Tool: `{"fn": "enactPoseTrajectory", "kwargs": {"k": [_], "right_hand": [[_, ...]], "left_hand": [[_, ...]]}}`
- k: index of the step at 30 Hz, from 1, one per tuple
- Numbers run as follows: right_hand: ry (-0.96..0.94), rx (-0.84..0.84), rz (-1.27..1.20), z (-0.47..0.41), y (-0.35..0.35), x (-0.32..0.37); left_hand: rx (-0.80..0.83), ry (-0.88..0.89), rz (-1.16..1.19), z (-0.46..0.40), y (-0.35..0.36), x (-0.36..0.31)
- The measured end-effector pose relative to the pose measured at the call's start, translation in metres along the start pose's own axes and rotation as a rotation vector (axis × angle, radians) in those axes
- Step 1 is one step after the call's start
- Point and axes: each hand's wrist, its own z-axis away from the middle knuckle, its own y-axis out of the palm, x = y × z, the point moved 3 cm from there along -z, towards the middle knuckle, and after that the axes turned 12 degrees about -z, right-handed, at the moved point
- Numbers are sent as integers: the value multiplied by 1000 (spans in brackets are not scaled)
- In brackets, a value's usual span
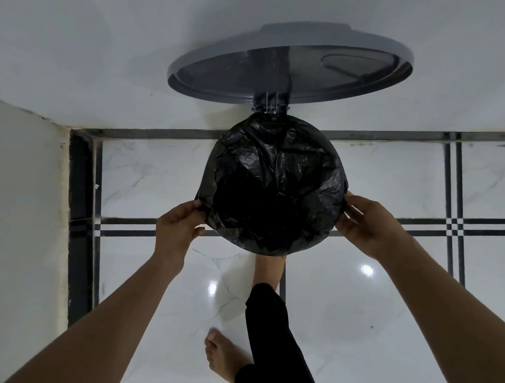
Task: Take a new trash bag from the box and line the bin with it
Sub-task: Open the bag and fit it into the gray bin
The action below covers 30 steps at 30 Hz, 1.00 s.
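At the centre of the frame stood the bin, its mouth covered by the black bag, the grey lid tipped up behind. My left hand pinched the bag's edge at its lower left; my right hand gripped the opposite edge, fingers curled round it. One foot was at the bin's base on the floor.

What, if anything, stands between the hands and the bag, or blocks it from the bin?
Nothing visible. The left hand and right hand already grip the black trash bag at opposite sides of the bin's mouth. The grey lid stands open behind it, clear of the opening.
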Motion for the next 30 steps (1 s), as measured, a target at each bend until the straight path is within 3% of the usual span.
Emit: {"fn": "enactPoseTrajectory", "kwargs": {"k": [8,15,20,30], "right_hand": [[104,41,213,6,-1,9],[0,13,196,2,-2,7],[12,53,80,7,3,1],[159,-24,116,14,3,8]], "left_hand": [[-226,75,-339,-1,2,-5],[-123,-169,126,0,18,-5],[18,-351,289,6,27,-2],[81,-455,564,16,37,-10]]}}
